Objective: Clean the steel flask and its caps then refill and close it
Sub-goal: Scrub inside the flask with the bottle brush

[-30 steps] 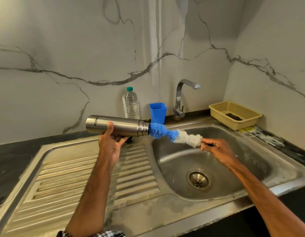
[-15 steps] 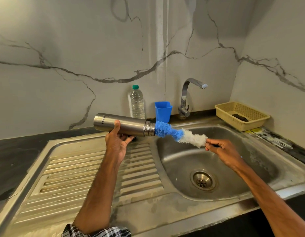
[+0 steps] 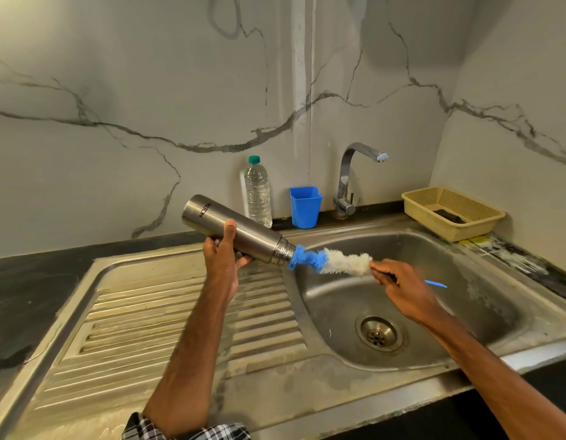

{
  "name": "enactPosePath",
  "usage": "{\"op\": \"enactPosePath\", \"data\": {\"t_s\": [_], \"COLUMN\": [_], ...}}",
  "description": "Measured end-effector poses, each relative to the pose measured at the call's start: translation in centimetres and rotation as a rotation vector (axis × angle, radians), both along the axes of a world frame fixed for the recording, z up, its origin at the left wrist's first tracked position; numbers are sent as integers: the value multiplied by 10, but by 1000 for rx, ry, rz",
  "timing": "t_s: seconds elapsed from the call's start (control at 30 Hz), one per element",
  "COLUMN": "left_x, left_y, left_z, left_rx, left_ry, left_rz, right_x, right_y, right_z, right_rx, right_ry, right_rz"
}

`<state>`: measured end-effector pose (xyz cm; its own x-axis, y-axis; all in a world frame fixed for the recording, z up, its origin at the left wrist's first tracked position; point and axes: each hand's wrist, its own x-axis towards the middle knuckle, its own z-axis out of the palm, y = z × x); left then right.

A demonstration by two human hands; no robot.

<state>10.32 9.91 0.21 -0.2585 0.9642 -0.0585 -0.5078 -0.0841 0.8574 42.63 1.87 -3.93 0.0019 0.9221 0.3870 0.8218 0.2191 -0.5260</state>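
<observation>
My left hand grips the steel flask around its middle, above the sink's left edge. The flask lies tilted, base up to the left, open threaded mouth down to the right. A bottle brush with blue and white bristles has its blue tip inside the mouth. My right hand holds the brush by its handle just behind the white bristles; the thin blue handle end sticks out past the hand. No caps are in view.
The steel sink basin with its drain lies below the hands, the ribbed drainboard to the left. At the back stand a plastic water bottle, a blue cup, the tap and a yellow basket.
The flask has tipped from nearly level to base-up, mouth lowered toward the basin. The brush stays at the mouth, with the right hand still on its handle.
</observation>
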Motion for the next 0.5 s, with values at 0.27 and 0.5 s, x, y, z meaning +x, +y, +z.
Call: {"op": "enactPosePath", "data": {"t_s": [0.27,0.5], "left_x": [11,31], "left_y": [-5,-9], "left_z": [2,-2], "left_rx": [48,38], "left_ry": [37,84], "left_rz": [12,-116], "right_x": [-36,-27], "right_y": [-6,-10], "right_z": [6,10], "right_rx": [-23,-81], "right_ry": [13,84], "right_rz": [81,57]}}
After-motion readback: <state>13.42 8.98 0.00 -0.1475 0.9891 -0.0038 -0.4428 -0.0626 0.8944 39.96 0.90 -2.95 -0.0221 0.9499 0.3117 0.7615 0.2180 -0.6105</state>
